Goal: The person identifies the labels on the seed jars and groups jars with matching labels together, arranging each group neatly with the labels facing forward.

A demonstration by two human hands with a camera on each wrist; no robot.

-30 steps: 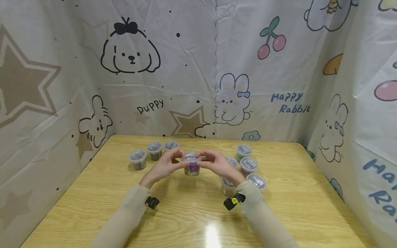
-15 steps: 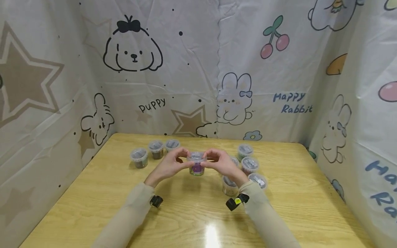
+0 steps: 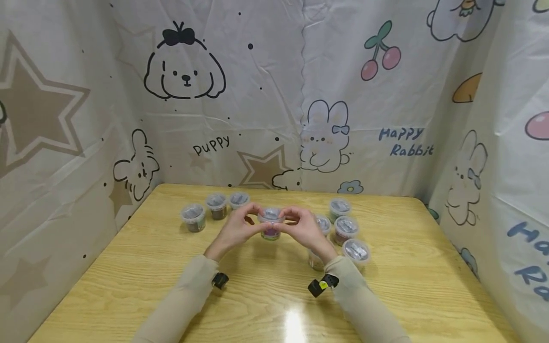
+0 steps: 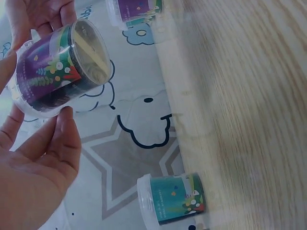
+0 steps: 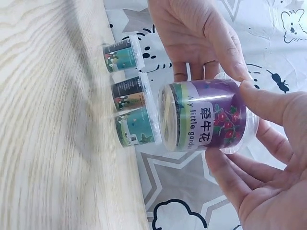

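Observation:
A clear plastic planting cup with a lid and a purple "My little garden" label is held between both hands in the middle of the head view. My left hand grips its lid end from the left, thumb in front and fingers behind. From the right, my right hand pinches the same end. In the right wrist view the label of the cup shows red flowers and Chinese characters. The left wrist view shows the bottom of the cup off the table, with dark and pale contents inside.
Three lidded cups stand at the back left, including a near one. Several more cluster on the right beside and behind my right forearm, including a cup. The wooden table ends at a patterned cloth at the back and sides.
Both hands keep hold of the cup, which has risen slightly. The thumbs now cover more of its label. The head view has shifted a little.

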